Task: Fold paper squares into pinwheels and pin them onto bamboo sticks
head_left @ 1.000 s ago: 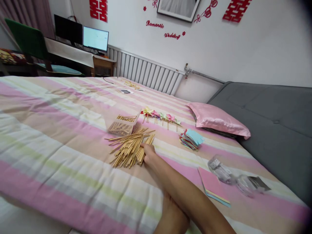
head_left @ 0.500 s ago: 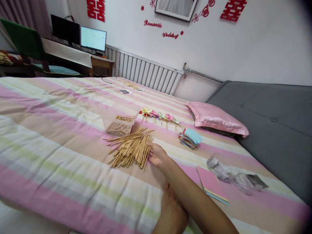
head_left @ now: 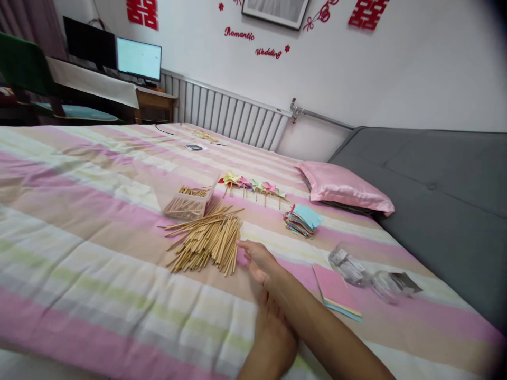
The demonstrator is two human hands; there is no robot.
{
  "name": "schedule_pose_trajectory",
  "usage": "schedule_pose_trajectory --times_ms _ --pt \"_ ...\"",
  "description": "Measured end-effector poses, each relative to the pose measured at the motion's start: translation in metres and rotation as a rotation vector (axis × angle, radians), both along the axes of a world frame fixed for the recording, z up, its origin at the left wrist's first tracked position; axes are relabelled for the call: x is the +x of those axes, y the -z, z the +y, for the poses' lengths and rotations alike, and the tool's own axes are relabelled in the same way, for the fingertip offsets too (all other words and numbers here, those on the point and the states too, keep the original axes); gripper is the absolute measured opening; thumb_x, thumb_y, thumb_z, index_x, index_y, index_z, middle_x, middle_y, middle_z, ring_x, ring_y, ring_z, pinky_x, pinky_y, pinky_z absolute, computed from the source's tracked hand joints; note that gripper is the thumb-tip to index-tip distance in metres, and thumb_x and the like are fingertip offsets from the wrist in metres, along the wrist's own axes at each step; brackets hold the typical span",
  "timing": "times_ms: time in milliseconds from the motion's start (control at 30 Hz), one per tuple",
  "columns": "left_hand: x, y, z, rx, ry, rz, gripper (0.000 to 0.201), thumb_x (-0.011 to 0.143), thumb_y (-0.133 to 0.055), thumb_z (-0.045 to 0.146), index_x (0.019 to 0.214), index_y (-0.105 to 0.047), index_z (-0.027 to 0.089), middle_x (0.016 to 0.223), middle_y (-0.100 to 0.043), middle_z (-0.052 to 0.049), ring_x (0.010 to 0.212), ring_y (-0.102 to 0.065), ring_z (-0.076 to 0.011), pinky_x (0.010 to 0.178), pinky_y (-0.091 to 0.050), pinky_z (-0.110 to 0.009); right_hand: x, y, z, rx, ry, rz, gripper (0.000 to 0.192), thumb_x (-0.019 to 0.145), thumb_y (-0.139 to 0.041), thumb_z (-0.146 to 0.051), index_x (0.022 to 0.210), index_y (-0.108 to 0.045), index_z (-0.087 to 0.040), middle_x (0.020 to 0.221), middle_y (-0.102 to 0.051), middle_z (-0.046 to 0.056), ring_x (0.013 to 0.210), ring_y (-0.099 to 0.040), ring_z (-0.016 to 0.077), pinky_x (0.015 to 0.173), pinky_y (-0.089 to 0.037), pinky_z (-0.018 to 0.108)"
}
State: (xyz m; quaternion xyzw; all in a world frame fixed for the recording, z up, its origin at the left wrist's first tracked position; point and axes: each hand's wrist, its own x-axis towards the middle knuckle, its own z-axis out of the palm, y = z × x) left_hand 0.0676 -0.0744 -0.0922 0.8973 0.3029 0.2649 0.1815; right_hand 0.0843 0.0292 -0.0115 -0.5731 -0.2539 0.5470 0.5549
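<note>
Heap of bamboo sticks (head_left: 206,240) lying loose on the striped bed cover (head_left: 79,221), near the middle of the bed, the sticks roughly parallel and fanning toward the far left. The right hand (head_left: 257,259) is resting just at the heap's right edge, its fingers (head_left: 246,246) lightly spread and extended toward the nearest sticks, pinching nothing as far as the view shows; the forearm is reaching in from the near right. The left hand (head_left: 273,332) is lying flat on the cover under that forearm, seemingly propping the body; whether its fingers are spread or together cannot be told, being partly covered. Just beyond the heap, a clear plastic box (head_left: 186,203) is holding more sticks, within easy reach. Farther right, a row of small paper pinwheels (head_left: 253,186) is lying side by side, then a stack of coloured paper squares (head_left: 303,219). Nearer and to the right are flat pink sheets (head_left: 336,289) and crumpled clear wrappers (head_left: 368,274). A pink pillow (head_left: 344,187) is lying at the far right
</note>
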Motion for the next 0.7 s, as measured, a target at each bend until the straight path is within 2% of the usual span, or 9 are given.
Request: schedule_pose_trajectory --times_ms 67,167,233,300,400,467,600,700 --pt "-0.001 -0.007 0.002 0.015 -0.006 0.012 0.053 0.091 -0.041 0.029 0.143 -0.033 0.021 0.126 -0.060 -0.012 0.123 -0.048 -0.0299 0.107 -0.027 -0.055 0.011 0.000 -0.007 -0.018 0.020 -0.016 0.016 0.068 -0.069 -0.015 0.081 -0.061 -0.018 0.079 -0.068 0.002 0.087 -0.062 0.0156 0.076 -0.048 0.024" --pt "0.000 -0.016 0.004 0.016 -0.003 0.036 0.058 0.089 -0.044 0.029 0.144 -0.029 0.018 0.129 -0.058 -0.014 0.127 -0.043 -0.0306 0.108 -0.023 -0.055 0.028 -0.004 -0.023 -0.039 0.043 -0.024 0.029 0.063 -0.075 -0.018 0.089 -0.062 -0.018 0.106 -0.066 0.008 0.106 -0.057 0.0180 0.085 -0.046 0.027" --pt "0.001 -0.020 0.005 -0.019 -0.010 0.093 0.058 0.085 -0.049 0.027 0.140 -0.036 0.013 0.134 -0.052 -0.017 0.129 -0.039 -0.0326 0.107 -0.026 -0.054 0.042 -0.009 -0.039 -0.026 0.063 -0.024 0.037 0.062 -0.076 -0.019 0.096 -0.062 -0.019 0.123 -0.059 0.009 0.114 -0.053 0.0178 0.090 -0.043 0.027" --pt "0.003 -0.025 0.006 -0.078 -0.075 0.167 0.054 0.082 -0.052 0.025 0.132 -0.046 0.007 0.136 -0.048 -0.021 0.128 -0.040 -0.0350 0.103 -0.031 -0.053 0.063 -0.013 -0.057 0.023 0.073 -0.075 0.041 0.063 -0.074 -0.018 0.102 -0.062 -0.019 0.130 -0.055 0.008 0.115 -0.053 0.0162 0.093 -0.041 0.025" --pt "0.004 -0.034 0.007 -0.073 -0.069 0.207 0.042 0.084 -0.051 0.026 0.123 -0.055 0.011 0.139 -0.045 -0.021 0.126 -0.042 -0.0341 0.101 -0.033 -0.051 0.107 -0.012 -0.086 0.131 0.006 -0.418 0.040 0.069 -0.069 -0.020 0.108 -0.061 -0.019 0.125 -0.059 0.009 0.103 -0.061 0.0181 0.087 -0.047 0.030" --pt "0.005 -0.038 0.007 -0.059 -0.067 0.218 0.041 0.085 -0.051 0.028 0.123 -0.054 0.013 0.138 -0.046 -0.020 0.124 -0.044 -0.0334 0.100 -0.034 -0.050 0.142 -0.008 -0.106 0.161 -0.016 -0.801 0.035 0.072 -0.065 -0.021 0.107 -0.063 -0.018 0.112 -0.066 0.008 0.098 -0.063 0.0188 0.086 -0.048 0.032" --pt "0.008 -0.039 0.010 -0.024 -0.052 0.234 0.038 0.086 -0.048 0.030 0.120 -0.055 0.015 0.138 -0.046 -0.019 0.124 -0.043 -0.0319 0.099 -0.034 -0.048 0.203 0.003 -0.143 0.084 0.113 -1.007 0.029 0.072 -0.062 -0.016 0.101 -0.067 -0.017 0.106 -0.068 0.011 0.100 -0.061 0.0248 0.094 -0.042 0.042" --pt "0.010 -0.037 0.011 -0.006 -0.055 0.245 0.037 0.087 -0.047 0.030 0.120 -0.055 0.015 0.137 -0.046 -0.020 0.123 -0.043 -0.0322 0.098 -0.034 -0.048 0.226 0.009 -0.163 0.047 0.109 -1.086 0.029 0.071 -0.062 -0.015 0.099 -0.069 -0.018 0.105 -0.069 0.011 0.101 -0.061 0.0274 0.096 -0.038 0.045"
